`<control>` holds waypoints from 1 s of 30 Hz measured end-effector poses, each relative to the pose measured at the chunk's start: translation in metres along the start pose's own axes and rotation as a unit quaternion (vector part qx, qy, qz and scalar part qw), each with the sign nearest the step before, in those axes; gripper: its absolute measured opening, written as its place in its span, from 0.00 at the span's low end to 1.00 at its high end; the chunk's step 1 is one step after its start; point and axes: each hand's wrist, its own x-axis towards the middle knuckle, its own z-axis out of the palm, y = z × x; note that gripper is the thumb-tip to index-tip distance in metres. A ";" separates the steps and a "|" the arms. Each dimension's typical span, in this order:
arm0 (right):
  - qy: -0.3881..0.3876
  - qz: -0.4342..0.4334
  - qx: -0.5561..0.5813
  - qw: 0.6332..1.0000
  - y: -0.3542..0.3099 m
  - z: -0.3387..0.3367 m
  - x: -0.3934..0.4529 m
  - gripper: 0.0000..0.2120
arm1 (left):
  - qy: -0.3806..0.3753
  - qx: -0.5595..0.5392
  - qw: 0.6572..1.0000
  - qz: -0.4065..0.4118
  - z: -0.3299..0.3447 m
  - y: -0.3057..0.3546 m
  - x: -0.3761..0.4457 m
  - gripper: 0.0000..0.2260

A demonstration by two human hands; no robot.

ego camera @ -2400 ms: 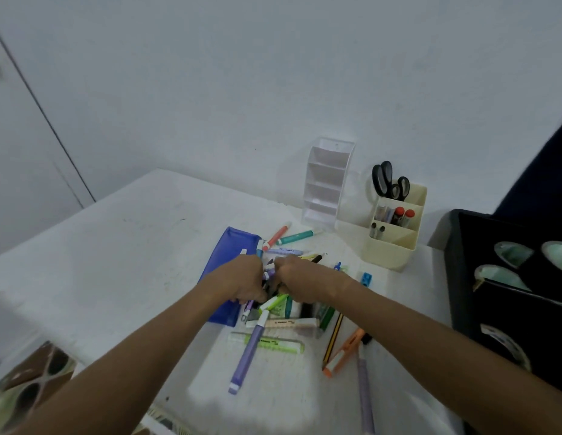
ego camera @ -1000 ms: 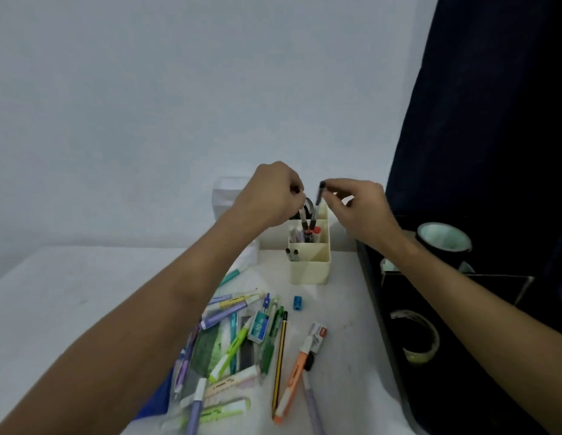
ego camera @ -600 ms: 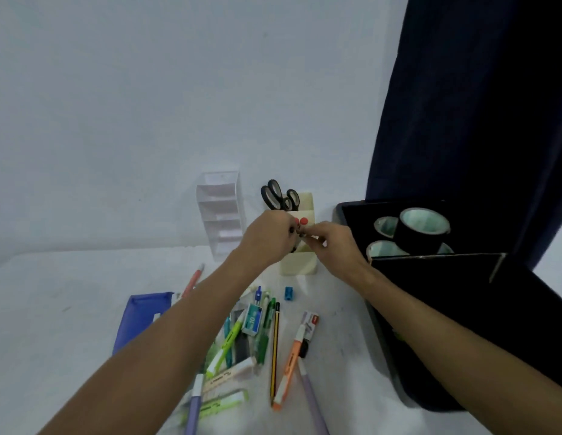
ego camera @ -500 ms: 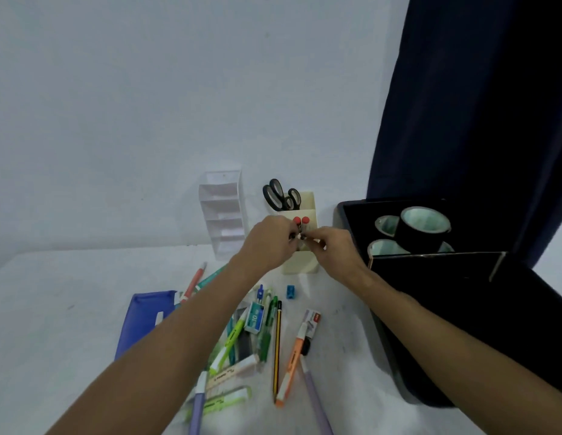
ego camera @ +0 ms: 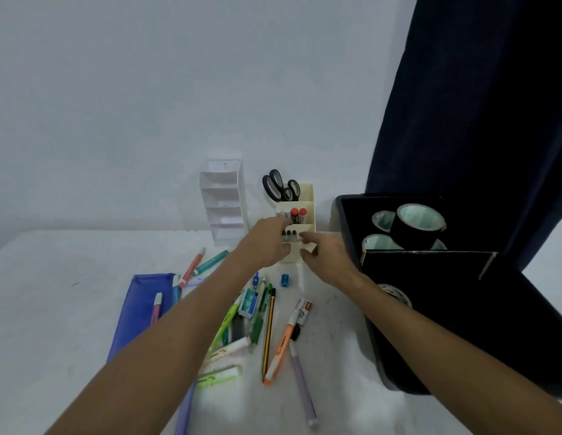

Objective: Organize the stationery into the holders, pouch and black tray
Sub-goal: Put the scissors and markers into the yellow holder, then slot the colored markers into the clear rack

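Both hands are meeting at the front tier of the cream stepped holder [ego camera: 306,229]. The left hand [ego camera: 267,243] is curling its fingers at the dark-capped pens [ego camera: 289,236] in that tier; actual contact cannot be determined. The right hand [ego camera: 325,255] is resting loosely curled against the holder's front wall, holding nothing. Scissors [ego camera: 279,186] are standing in the rear tier beyond both hands; loose markers [ego camera: 257,321] are lying below the wrists.
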 end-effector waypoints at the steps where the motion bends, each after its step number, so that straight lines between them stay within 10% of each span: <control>1: 0.001 0.001 0.005 1.000 0.000 -0.002 -0.001 0.20 | 0.002 -0.005 1.000 -0.003 0.000 0.001 -0.001 0.24; 17: -0.033 -0.162 0.054 0.985 -0.097 0.044 0.006 0.10 | 0.060 0.024 0.987 -0.147 -0.062 -0.092 -0.077 0.19; 30: -0.193 -0.088 -0.135 0.968 -0.122 0.152 0.040 0.19 | -0.093 0.017 0.985 -0.148 -0.034 -0.189 -0.094 0.21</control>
